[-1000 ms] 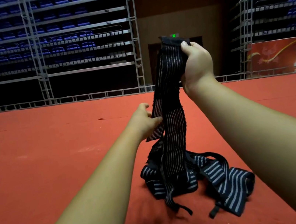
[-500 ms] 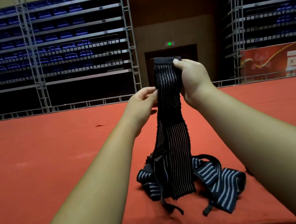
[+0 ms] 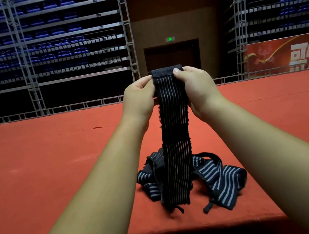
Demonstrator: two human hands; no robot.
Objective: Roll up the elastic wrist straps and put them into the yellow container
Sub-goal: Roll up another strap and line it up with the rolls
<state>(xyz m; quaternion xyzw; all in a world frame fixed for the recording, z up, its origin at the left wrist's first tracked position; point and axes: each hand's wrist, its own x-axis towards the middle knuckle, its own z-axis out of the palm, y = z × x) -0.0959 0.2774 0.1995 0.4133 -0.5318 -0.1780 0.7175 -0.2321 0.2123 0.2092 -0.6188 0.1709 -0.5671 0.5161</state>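
A black elastic wrist strap (image 3: 175, 129) with thin pale stripes hangs straight down from its top end, held up in front of me. My left hand (image 3: 139, 98) pinches the strap's top left corner. My right hand (image 3: 195, 87) pinches its top right corner, thumb on the front. The lower end of the strap reaches a heap of more striped straps (image 3: 215, 176) lying on the red surface (image 3: 57, 172). No yellow container is in view.
The red surface's near edge (image 3: 187, 226) runs just below the heap, with dark shadow under it. Metal railings and tiered blue seats (image 3: 46, 42) stand far behind, with a dark doorway and a red banner (image 3: 289, 53) at the right.
My left hand rose from the strap's middle to its top left corner. My right hand lowered with the top end, and the strap now hangs flat between both hands.
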